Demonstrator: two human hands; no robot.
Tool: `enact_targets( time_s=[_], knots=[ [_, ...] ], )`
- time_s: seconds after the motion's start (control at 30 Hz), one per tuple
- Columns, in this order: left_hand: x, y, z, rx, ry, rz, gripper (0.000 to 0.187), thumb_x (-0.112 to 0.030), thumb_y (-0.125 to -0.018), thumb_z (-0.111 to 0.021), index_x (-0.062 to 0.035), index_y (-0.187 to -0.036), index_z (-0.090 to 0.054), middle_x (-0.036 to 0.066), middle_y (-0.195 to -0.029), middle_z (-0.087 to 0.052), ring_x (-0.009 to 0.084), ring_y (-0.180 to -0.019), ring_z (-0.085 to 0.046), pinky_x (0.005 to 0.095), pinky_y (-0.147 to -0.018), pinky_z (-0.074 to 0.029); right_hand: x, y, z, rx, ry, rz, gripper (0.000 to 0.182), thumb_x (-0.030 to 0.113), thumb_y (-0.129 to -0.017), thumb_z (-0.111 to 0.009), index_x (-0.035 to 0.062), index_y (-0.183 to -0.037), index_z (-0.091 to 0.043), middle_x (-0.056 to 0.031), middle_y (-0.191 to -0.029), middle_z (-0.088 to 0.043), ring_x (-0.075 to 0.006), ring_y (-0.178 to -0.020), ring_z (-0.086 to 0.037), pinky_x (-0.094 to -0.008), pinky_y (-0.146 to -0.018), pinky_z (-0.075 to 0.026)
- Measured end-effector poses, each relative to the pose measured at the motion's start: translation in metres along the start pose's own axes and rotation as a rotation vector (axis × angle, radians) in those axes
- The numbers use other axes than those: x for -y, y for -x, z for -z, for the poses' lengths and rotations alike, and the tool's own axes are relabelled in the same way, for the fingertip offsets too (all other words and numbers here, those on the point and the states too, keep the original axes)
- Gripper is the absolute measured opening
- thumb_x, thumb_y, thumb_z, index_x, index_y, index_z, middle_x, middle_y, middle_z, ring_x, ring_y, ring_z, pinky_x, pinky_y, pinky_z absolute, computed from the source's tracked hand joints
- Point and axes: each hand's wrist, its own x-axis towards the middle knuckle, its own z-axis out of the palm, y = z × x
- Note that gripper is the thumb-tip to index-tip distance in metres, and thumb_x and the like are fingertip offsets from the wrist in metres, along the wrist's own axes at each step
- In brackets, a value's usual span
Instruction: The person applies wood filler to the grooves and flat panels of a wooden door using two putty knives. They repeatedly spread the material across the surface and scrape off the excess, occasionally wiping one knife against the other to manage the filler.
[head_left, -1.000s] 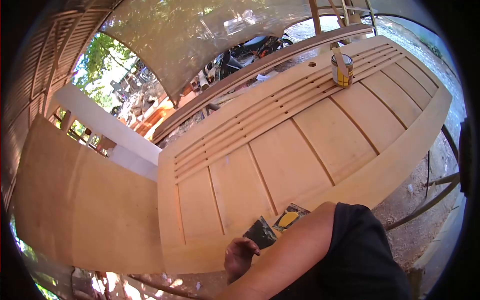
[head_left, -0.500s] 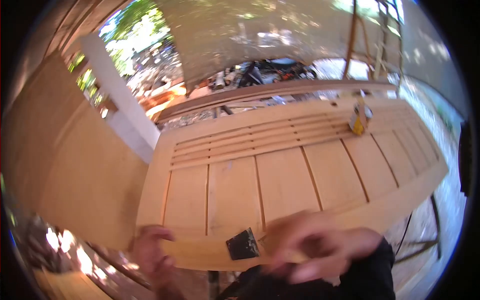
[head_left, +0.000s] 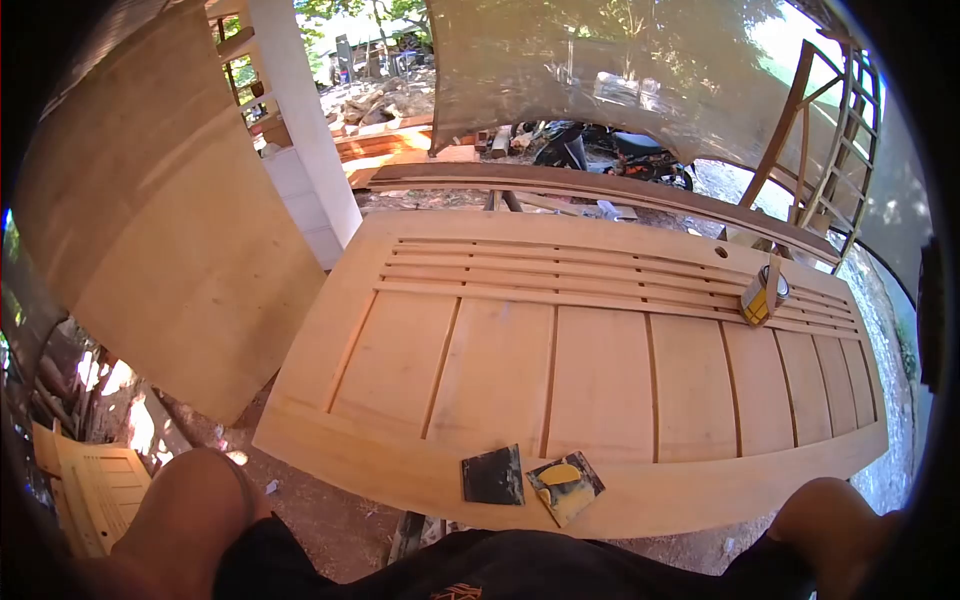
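From the head view, both hands are out of sight, only bare arms at the near corners, so their grip cannot be told. It looks like a pause in sanding or filling: on the door (head_left: 600, 370) lie two abrasive sheets (head_left: 493, 475), near edge, and one tin (head_left: 762, 296) far right; next calls for picking one up.
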Motion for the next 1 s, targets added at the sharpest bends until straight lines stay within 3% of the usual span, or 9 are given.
enact_targets(
  time_s=[0.33,0.47,0.57,0.6,0.63,0.7,0.8,0.9,1.0],
  knots=[
    [-0.006,0.014,0.001,-0.114,-0.04,0.063,0.023,-0.026,-0.089,-0.044,-0.0043,-0.097,-0.046,0.012,-0.094,-0.048,0.0278,-0.091,-0.048,0.0403,-0.079,-0.041,0.006,0.013,-0.003,-0.21,-0.063,0.107,0.052,0.027,-0.079,-0.064,0.0018,-0.119,-0.043,-0.0142,-0.111,-0.051,-0.0253,-0.093,-0.053,-0.036,-0.079,-0.041],
    [-0.018,0.061,-0.021,-0.181,-0.123,0.446,0.021,-0.023,-0.09,-0.043,-0.0033,-0.095,-0.047,0.012,-0.092,-0.048,0.0279,-0.09,-0.049,0.0404,-0.078,-0.043,-0.001,0.036,-0.042,-0.18,-0.196,-0.027,0.052,0.029,-0.079,-0.063,-0.0006,-0.117,-0.045,-0.0159,-0.11,-0.051,-0.0267,-0.092,-0.053,-0.0368,-0.08,-0.04],
    [-0.055,0.145,-0.065,0.298,0.363,1.186,0.022,-0.008,-0.081,-0.057,0.0009,-0.101,-0.053,0.012,-0.094,-0.057,0.0244,-0.089,-0.055,0.0344,-0.08,-0.045,-0.003,0.081,-0.086,0.32,-0.202,-0.495,0.044,0.016,-0.073,-0.07,0.0012,-0.109,-0.05,-0.0169,-0.097,-0.056,-0.024,-0.085,-0.056,-0.0316,-0.066,-0.045],
    [-0.083,0.185,-0.084,0.469,0.515,1.396,0.025,-0.003,-0.079,-0.062,0.0023,-0.103,-0.055,0.012,-0.095,-0.059,0.0232,-0.088,-0.057,0.0324,-0.08,-0.046,-0.004,0.108,-0.104,0.507,-0.303,-0.696,0.051,0.016,-0.072,-0.072,0.0014,-0.114,-0.048,-0.019,-0.104,-0.055,-0.0299,-0.099,-0.054,-0.0364,-0.079,-0.044],
    [-0.114,0.23,-0.097,0.647,0.535,1.457,0.032,-0.008,-0.077,-0.066,0.0019,-0.105,-0.054,0.016,-0.096,-0.059,0.0285,-0.088,-0.058,0.0338,-0.08,-0.046,-0.002,0.135,-0.124,0.618,-0.342,-0.95,0.054,0.014,-0.071,-0.073,0.0008,-0.116,-0.048,-0.0194,-0.111,-0.052,-0.0344,-0.108,-0.05,-0.0402,-0.088,-0.042],
    [-0.177,0.28,-0.101,0.759,0.456,1.581,0.033,-0.01,-0.074,-0.069,0.0024,-0.102,-0.056,0.015,-0.094,-0.06,0.0282,-0.087,-0.058,0.0344,-0.081,-0.046,0.007,0.224,-0.139,0.695,-0.237,-1.075,0.052,0.014,-0.071,-0.073,-0.0001,-0.114,-0.049,-0.0202,-0.114,-0.049,-0.0378,-0.109,-0.048,-0.0423,-0.092,-0.041],
    [-0.22,0.288,-0.091,0.787,0.393,1.656,0.037,-0.015,-0.076,-0.069,0.0002,-0.106,-0.054,0.018,-0.101,-0.059,0.0352,-0.097,-0.055,0.0408,-0.085,-0.044,0.033,0.285,-0.13,0.667,0.007,-1.216,0.05,0.015,-0.072,-0.072,-0.0006,-0.114,-0.049,-0.0205,-0.115,-0.048,-0.0374,-0.109,-0.047,-0.042,-0.092,-0.04],
    [-0.212,0.274,-0.096,1.084,0.267,1.535,0.049,-0.023,-0.073,-0.071,-0.0004,-0.112,-0.052,0.018,-0.11,-0.056,0.0348,-0.108,-0.049,0.0434,-0.092,-0.038,0.049,0.299,-0.127,0.594,0.15,-1.367,0.055,0.025,-0.074,-0.07,-0.0017,-0.117,-0.048,-0.0201,-0.115,-0.047,-0.0367,-0.111,-0.044,-0.0424,-0.094,-0.037],
    [-0.209,0.276,-0.1,1.441,0.277,1.408,0.062,-0.027,-0.069,-0.075,0.001,-0.117,-0.049,0.019,-0.119,-0.051,0.0356,-0.115,-0.043,0.0433,-0.098,-0.034,0.059,0.296,-0.136,0.703,0.22,-1.306,0.062,0.031,-0.073,-0.071,-0.0011,-0.12,-0.047,-0.0192,-0.116,-0.045,-0.0354,-0.111,-0.042,-0.0436,-0.095,-0.034]
  ],
)
